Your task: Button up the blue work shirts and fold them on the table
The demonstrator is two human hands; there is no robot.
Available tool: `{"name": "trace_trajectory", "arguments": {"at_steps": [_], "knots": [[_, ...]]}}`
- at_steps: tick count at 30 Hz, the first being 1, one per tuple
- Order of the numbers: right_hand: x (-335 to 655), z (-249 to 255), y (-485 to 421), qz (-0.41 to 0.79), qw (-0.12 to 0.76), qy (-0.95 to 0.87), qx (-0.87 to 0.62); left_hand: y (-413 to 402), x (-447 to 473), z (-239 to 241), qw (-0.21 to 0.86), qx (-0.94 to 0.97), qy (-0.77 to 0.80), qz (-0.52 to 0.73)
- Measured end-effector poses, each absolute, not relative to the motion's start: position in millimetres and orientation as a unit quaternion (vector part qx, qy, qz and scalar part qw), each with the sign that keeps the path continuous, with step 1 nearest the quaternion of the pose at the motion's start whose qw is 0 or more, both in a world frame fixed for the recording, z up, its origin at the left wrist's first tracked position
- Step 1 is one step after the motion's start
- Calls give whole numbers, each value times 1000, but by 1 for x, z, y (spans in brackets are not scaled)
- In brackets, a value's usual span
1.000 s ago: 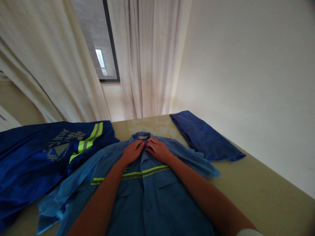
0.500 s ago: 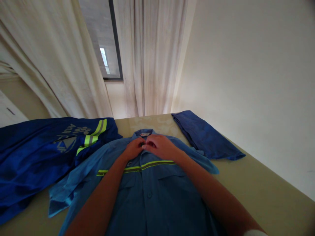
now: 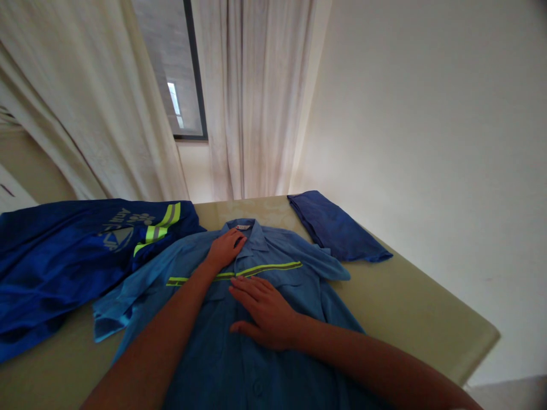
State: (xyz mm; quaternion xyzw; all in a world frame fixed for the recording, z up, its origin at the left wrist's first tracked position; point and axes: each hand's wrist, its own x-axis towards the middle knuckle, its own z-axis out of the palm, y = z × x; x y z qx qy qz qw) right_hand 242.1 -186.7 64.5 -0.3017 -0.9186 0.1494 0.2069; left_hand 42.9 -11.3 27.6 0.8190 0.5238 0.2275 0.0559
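Note:
A light blue short-sleeved work shirt [image 3: 277, 296] lies front up with its collar away from me. A yellow-green and grey stripe crosses its chest. My left hand [image 3: 225, 249] is at the left side of the open collar, its fingers curled and closed on the shirt's edge; exactly what it pinches is partly hidden. Lower down, my right hand [image 3: 269, 313] rests over the button front just below the stripe, palm down, fingers stretched out and thumb apart. A button [image 3: 257, 388] shows further down the front.
To the left lies a dark blue garment [image 3: 85, 245] with reflective bands and printing, touching the shirt's sleeve. A folded dark blue cloth [image 3: 337, 228] lies at the right rear. The tan table [image 3: 410, 307] meets the wall behind; curtains [image 3: 265, 102] hang beyond.
My right hand has left the collar and come down toward me to below the stripe, its fingers now spread. My left hand stays by the collar. The view has shifted slightly right.

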Motion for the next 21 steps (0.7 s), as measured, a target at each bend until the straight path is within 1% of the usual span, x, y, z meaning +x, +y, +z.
{"name": "trace_trajectory", "arguments": {"at_steps": [2,5,12,16,21], "knots": [[248,80,-200,137,192,-911,-339,-16,45,30,21,812,548,201],[259,92,-217,114,160,-896,-398,-24,47,37,20,814,552,176],[246,79,-216,56,73,-887,-452,-72,56,52,26,785,587,196],[226,77,-210,24,58,-869,-491,-123,56,44,52,763,616,189],[213,74,-212,9,63,-855,-515,-171,58,34,116,708,676,168]]}}
